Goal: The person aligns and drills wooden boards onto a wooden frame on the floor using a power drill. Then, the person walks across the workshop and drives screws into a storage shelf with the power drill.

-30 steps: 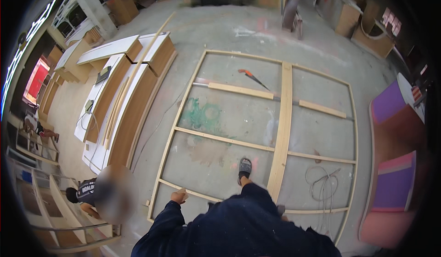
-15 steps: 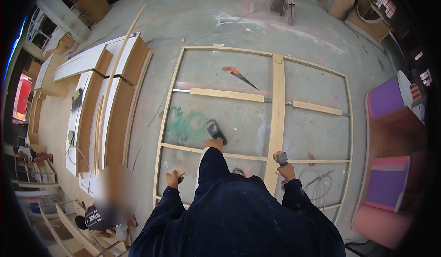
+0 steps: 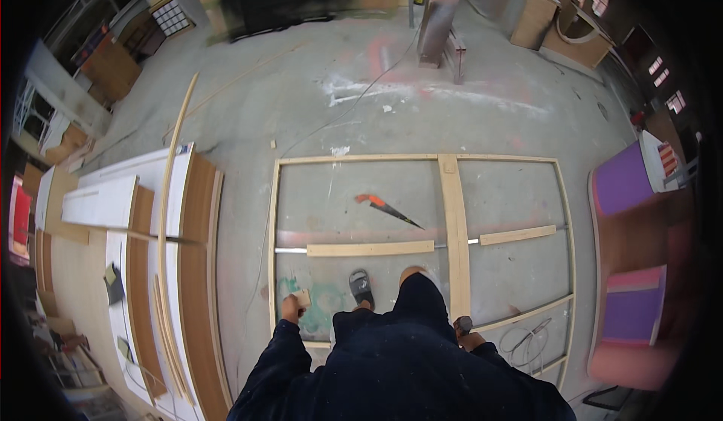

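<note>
- Grey floor (image 3: 422,131): we note a saw (image 3: 389,212) inside a frame (image 3: 453,225).
- Left hand (image 3: 291,309): closed on a block (image 3: 303,298).
- Right hand (image 3: 471,341): curled round a tool (image 3: 464,322).

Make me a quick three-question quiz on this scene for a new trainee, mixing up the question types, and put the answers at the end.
1. Multiple choice: what is in the person's left hand?
a) a hammer
b) a small wooden piece
c) a paintbrush

2. True or false: the saw lies to the left of the wide board in the wooden frame.

3. Fill in the blank: the saw's handle is ____.

Key: 1. b; 2. true; 3. orange.
</note>
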The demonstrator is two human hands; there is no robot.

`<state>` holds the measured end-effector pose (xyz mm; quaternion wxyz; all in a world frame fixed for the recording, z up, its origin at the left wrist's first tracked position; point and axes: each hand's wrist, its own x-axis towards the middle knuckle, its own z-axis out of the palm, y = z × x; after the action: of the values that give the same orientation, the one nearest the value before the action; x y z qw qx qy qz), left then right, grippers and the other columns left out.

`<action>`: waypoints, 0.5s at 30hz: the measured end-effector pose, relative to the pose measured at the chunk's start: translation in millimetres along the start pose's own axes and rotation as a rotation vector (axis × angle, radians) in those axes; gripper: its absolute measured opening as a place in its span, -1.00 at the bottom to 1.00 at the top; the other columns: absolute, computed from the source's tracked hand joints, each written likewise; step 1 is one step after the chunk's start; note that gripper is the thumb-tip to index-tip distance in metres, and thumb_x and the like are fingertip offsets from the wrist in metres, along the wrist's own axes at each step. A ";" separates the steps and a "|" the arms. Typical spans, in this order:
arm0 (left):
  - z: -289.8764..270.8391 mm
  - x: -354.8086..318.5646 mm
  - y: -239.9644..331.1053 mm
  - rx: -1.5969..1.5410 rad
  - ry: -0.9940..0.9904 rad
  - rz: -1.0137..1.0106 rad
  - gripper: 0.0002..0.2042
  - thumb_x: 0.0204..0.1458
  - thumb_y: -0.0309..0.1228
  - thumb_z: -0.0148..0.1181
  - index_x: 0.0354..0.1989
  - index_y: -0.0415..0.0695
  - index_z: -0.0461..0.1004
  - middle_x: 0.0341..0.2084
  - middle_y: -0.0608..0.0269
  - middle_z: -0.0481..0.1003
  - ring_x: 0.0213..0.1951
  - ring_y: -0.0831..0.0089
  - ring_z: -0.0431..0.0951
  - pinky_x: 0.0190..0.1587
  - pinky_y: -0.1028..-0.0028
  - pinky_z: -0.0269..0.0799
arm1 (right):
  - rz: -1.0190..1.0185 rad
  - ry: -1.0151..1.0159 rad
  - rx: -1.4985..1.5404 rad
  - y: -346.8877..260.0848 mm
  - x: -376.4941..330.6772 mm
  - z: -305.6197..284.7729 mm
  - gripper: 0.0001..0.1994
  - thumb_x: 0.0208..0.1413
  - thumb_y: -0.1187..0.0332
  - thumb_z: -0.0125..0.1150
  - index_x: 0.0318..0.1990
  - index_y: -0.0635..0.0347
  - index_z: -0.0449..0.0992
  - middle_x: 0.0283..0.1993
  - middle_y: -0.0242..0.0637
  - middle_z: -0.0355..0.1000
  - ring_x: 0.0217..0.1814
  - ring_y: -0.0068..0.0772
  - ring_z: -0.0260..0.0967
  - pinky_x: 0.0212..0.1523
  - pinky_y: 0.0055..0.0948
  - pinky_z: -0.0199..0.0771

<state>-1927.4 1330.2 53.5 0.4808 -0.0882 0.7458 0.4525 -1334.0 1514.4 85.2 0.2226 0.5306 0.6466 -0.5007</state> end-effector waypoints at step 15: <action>170.8 171.0 286.1 0.044 -0.125 0.333 -0.78 -0.03 -0.33 -0.05 -0.42 -0.26 0.42 -0.73 0.23 0.40 -0.77 0.51 0.33 -0.76 0.57 0.10 | 0.072 -0.035 -0.232 -134.0 254.6 -184.9 -0.62 0.03 0.06 0.03 -0.23 0.20 0.52 -0.28 -0.05 0.51 -0.22 -0.09 0.49 -0.27 -0.27 0.46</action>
<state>-2070.0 1676.5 64.2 0.4464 0.0752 0.7287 0.5139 -1496.8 1804.4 5.7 0.3115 0.5152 0.6769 -0.4235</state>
